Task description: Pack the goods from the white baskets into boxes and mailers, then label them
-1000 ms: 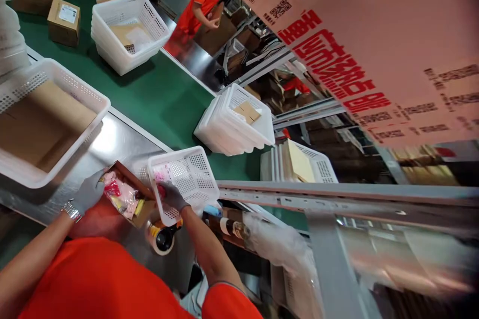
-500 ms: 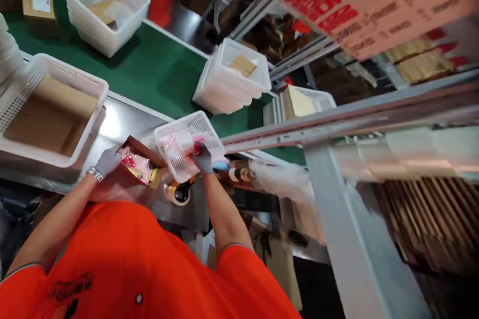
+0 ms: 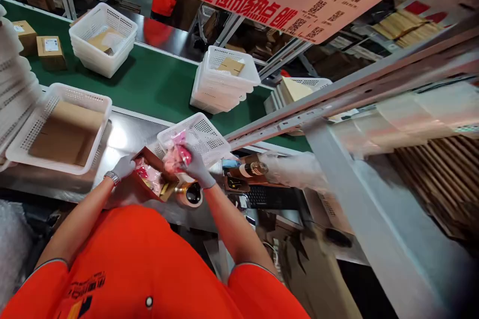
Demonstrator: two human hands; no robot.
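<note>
Head view, the only one available; clock directions are taken about the open carton (image 3: pixel 152 158). The carton rests on the steel bench (image 3: pixel 121 137), with bagged items (image 3: pixel 150 173), pink with some yellow, lying inside it. The carton's edge at 9 o'clock is grasped by the gloved left hand (image 3: pixel 124 167). A pink packet (image 3: pixel 172 158), wrapped in clear film, is clasped in the gloved right hand (image 3: pixel 198 167), which lies towards 3 o'clock. The packet is seen in front of the near edge of the white basket (image 3: pixel 205 132), which is placed at 2 o'clock; whether the packet touches basket or carton cannot be told. A tape roll (image 3: pixel 186 201) is noted just beside the carton at 4 o'clock. Near 10 o'clock a second basket (image 3: pixel 48 164) is seen, with cardboard (image 3: pixel 69 132) lying in it; the green belt (image 3: pixel 157 79) is crossed beyond, at 12 o'clock. The step in hand is judged to be the handling of the packet between basket and carton. For any further move, a firm hold on the slippery film is judged to be called for, with the carton kept steady and its rim not snagged.
</note>
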